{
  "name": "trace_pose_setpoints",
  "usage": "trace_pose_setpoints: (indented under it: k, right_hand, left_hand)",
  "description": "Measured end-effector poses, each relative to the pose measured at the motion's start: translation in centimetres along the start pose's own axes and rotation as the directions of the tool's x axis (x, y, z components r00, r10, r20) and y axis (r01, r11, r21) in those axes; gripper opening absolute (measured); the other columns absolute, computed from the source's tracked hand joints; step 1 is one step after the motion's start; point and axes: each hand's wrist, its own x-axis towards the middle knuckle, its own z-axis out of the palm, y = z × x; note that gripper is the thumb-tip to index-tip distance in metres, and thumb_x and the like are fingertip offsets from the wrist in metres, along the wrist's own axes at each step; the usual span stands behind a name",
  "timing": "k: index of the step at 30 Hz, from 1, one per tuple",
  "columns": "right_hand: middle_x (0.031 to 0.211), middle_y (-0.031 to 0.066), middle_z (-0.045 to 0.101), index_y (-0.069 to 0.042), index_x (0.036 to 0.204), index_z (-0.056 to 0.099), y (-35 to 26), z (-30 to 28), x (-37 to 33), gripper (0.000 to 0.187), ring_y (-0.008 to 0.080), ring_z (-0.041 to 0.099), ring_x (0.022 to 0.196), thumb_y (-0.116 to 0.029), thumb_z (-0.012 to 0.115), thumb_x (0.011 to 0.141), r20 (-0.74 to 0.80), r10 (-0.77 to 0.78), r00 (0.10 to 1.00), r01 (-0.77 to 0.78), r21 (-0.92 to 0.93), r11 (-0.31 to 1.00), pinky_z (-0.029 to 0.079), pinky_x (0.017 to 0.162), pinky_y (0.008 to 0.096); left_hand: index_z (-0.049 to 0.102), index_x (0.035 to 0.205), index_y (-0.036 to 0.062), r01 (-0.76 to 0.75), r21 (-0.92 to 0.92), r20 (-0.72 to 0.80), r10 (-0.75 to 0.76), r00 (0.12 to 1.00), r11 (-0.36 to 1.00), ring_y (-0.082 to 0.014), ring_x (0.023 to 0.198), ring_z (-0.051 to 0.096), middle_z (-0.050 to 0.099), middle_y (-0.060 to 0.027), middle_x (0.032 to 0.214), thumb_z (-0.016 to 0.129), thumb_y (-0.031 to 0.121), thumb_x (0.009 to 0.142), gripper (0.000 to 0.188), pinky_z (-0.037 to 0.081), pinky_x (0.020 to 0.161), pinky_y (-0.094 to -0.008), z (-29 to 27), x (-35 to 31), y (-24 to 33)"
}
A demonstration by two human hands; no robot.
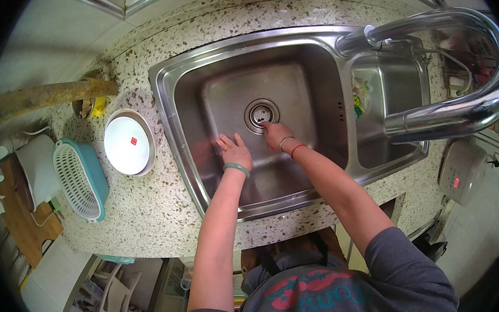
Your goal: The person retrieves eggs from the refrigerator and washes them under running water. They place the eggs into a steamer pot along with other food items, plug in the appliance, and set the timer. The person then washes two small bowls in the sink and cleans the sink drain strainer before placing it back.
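Observation:
In the large basin of a steel sink (224, 183), my right hand (277, 136) reaches down to the edge of the round drain strainer (261, 111). Its fingers are closed at the strainer's near rim; whatever they may grip is hidden. A few dark bits lie in the strainer. My left hand (237, 154) hovers over the left part of the basin, fingers spread and holding nothing. A green bangle (237, 169) circles the left wrist, while a red cord (297, 150) and a thin bracelet go round the right.
A chrome faucet (445, 121) arches over the small right basin (396, 79), which holds a yellow-green packet (358, 105). On the speckled counter at left stand a white bowl (127, 145) in a larger one, a teal-and-white basket (80, 181), and a yellow container (98, 108) beneath a pipe.

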Motion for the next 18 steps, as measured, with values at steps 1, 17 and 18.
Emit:
trace_pose_setpoints:
  k: [1, 17, 18]
  right_hand:
    - [0.095, 0.0124, 0.070, -0.021, 0.131, 0.051, 0.2, 0.2, 0.0, 0.044, 0.0294, 0.066, 0.092, -0.014, 0.048, 0.087, -0.022, -0.012, 1.000, 0.012, 0.002, 1.000, 0.051, 0.080, 0.0434]
    - [0.085, 0.0185, 0.066, -0.015, 0.104, 0.060, 1.5, 2.6, -0.6, 0.019, 0.0392, 0.063, 0.081, -0.019, 0.058, 0.086, -0.429, -0.136, 0.893, 0.190, 0.085, 0.978, 0.050, 0.071, 0.0485]
    - [0.084, 0.0183, 0.066, -0.014, 0.103, 0.060, 1.5, 2.6, -0.6, 0.018, 0.0393, 0.063, 0.080, -0.019, 0.058, 0.087, -0.435, -0.146, 0.889, 0.201, 0.084, 0.976, 0.050, 0.070, 0.0487]
  left_hand:
    - [0.015, 0.148, 0.0019, -0.001, 0.004, 0.005, 0.001, 1.000, 1.000, -0.0536, 0.137, 0.012, 0.007, -0.0394, 0.147, 0.058, 0.018, 0.083, 0.080, 0.037, 0.102, -0.0517, -0.2, -0.1, 0.1]
    - [0.015, 0.148, 0.0011, -0.006, -0.025, 0.009, 0.006, 1.000, 1.000, -0.0537, 0.138, 0.010, 0.006, -0.0387, 0.148, 0.058, 0.017, 0.082, 0.080, 0.034, 0.103, -0.0532, -0.5, -0.5, 0.0]
    - [0.015, 0.148, 0.0009, -0.006, -0.029, 0.000, 0.006, 1.000, 1.000, -0.0539, 0.137, 0.010, 0.006, -0.0388, 0.147, 0.059, 0.017, 0.082, 0.080, 0.034, 0.104, -0.0532, -0.3, -0.4, -0.1]
